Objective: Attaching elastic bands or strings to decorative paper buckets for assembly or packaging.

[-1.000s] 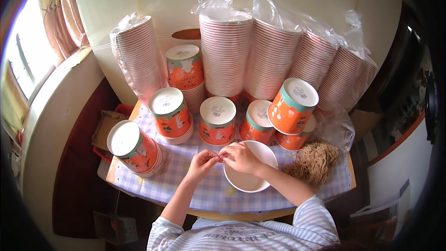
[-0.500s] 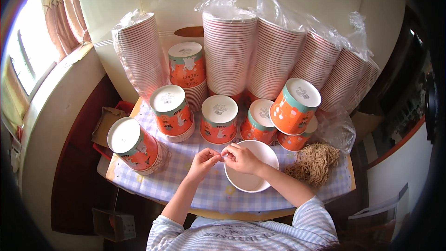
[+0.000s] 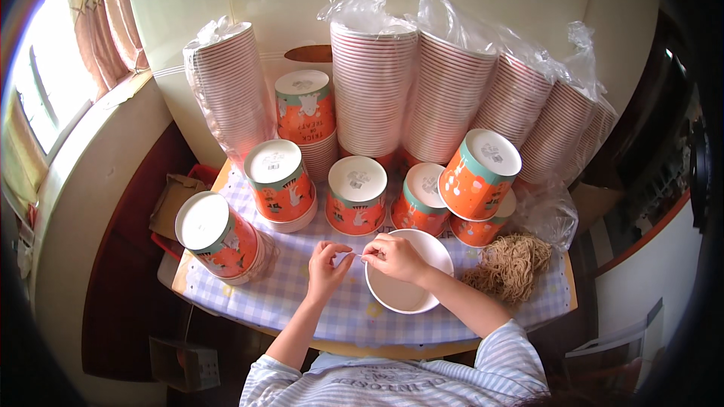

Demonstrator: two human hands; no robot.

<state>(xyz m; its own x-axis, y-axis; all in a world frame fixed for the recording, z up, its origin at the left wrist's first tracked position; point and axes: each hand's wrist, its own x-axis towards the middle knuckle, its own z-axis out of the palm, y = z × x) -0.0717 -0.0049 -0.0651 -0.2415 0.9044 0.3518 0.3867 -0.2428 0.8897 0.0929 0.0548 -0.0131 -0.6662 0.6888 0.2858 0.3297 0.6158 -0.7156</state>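
Note:
Both hands meet in the middle, over the near part of the table. My left hand [image 3: 327, 268] has its thumb and index finger pinched at one end of a thin pale strand [image 3: 358, 255]. Pinching the other end is my right hand [image 3: 395, 258], its fingers curled; what else they cover cannot be seen. An upright white paper bucket [image 3: 409, 298] stands partly beneath the right hand and wrist, its mouth up. To its right lies a tangled heap of tan strings [image 3: 509, 265].
Upturned orange and green paper buckets [image 3: 357, 192] stand singly or stacked across the checked tablecloth [image 3: 317, 316]. Behind them rise tall stacks of nested buckets [image 3: 373, 90] in clear plastic bags. Another stack [image 3: 219, 234] stands at the left edge, beside a cardboard box [image 3: 175, 206].
My left fingers have drawn slightly left, away from the right ones, opening a small gap spanned by the strand. My right hand stays nearly in place.

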